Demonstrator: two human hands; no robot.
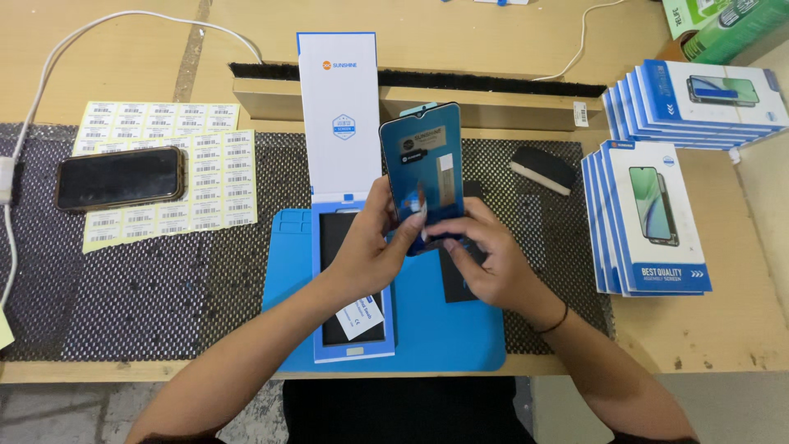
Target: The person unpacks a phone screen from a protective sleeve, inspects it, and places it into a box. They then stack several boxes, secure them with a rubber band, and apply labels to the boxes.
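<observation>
Lower edge of the phone screen panel [424, 160] is hidden behind both hands; its back face carries dark stickers and a pale strip, print too small to make out. Left hand [371, 247] is closed on the panel's lower left side, thumb across the face. Right hand [485, 259] pinches the bottom edge with its fingertips [440, 233]; exactly what they grip there I cannot tell. The panel is held upright above the blue mat [436, 329].

Under the left wrist lies an open blue-and-white box [341, 115], lid flipped up. Its tray holds a dark insert and a small white card [360, 316], both partly covered by the forearm. A dark flat piece [457, 284] sits mostly hidden under the right hand.

At right, two stacks of closed boxes [649, 218], contents unseen. At left, a black phone [120, 178] rests on label sheets [209, 177].
</observation>
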